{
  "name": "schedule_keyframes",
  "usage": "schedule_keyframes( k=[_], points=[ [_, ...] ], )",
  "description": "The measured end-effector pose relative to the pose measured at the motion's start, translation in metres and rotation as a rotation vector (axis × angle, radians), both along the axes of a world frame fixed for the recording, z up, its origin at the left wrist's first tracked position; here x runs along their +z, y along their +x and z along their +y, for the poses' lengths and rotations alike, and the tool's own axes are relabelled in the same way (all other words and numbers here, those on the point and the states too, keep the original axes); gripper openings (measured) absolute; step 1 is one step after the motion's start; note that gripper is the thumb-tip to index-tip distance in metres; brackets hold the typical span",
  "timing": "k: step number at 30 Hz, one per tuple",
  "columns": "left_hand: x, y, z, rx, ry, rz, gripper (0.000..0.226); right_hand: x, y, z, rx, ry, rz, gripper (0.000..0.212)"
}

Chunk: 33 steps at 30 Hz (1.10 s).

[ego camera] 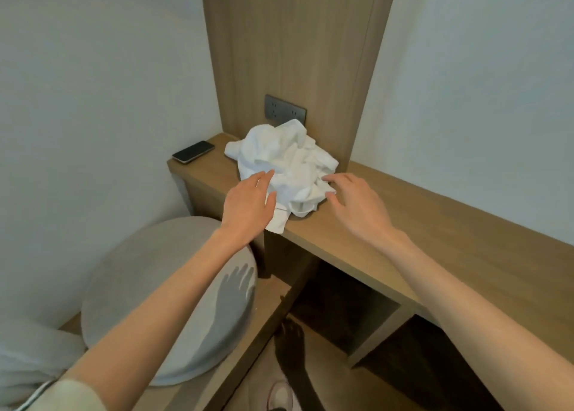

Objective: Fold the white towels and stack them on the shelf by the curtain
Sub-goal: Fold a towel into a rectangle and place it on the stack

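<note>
A crumpled heap of white towels (285, 162) lies on the wooden shelf (403, 211) in front of a tall wooden panel, one corner hanging over the front edge. My left hand (248, 202) reaches in from the lower left, fingers straight, fingertips at the heap's near left side. My right hand (354, 199) hovers at the heap's near right side, fingers spread and relaxed, fingertips touching or just short of the cloth. Neither hand holds anything.
A black phone (193, 151) lies at the shelf's left end. A dark socket plate (284, 110) sits on the wooden panel behind the towels. A round grey cushion (161, 292) rests on a lower ledge to the left. Open dark compartments (341, 311) lie under the shelf.
</note>
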<state>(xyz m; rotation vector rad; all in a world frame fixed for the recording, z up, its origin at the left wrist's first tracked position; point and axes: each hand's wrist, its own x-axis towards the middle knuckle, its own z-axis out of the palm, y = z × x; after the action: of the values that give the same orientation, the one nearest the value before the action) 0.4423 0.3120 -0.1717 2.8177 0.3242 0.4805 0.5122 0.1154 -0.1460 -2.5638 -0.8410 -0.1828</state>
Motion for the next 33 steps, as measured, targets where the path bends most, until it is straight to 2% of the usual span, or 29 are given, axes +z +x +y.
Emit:
schedule_keyframes(
  k=[6, 17, 20, 23, 25, 28, 33],
  points=[
    [-0.018, 0.086, 0.057, 0.071, -0.081, 0.091, 0.052, -0.013, 0.079, 0.056, 0.044, 0.01, 0.028, 0.034],
    [-0.09, 0.18, 0.124, 0.101, -0.298, 0.158, 0.051, -0.086, 0.181, 0.152, 0.147, -0.079, 0.163, 0.041],
    [-0.108, 0.203, 0.131, 0.116, -0.371, 0.082, 0.038, -0.105, 0.204, 0.173, 0.155, -0.08, 0.169, 0.037],
    [-0.113, 0.22, 0.136, 0.175, -0.455, -0.03, 0.024, -0.117, 0.227, 0.185, 0.163, -0.092, 0.117, 0.023],
    [-0.107, 0.228, 0.142, 0.172, -0.467, -0.105, 0.018, -0.12, 0.242, 0.189, 0.182, -0.013, 0.12, 0.016],
    [-0.085, 0.239, 0.149, 0.169, -0.559, -0.219, 0.014, -0.108, 0.258, 0.194, 0.183, 0.139, 0.143, 0.017],
    [-0.029, 0.266, 0.154, 0.115, -0.659, -0.459, 0.01, -0.05, 0.279, 0.207, 0.203, 0.371, 0.058, 0.015]
  ],
)
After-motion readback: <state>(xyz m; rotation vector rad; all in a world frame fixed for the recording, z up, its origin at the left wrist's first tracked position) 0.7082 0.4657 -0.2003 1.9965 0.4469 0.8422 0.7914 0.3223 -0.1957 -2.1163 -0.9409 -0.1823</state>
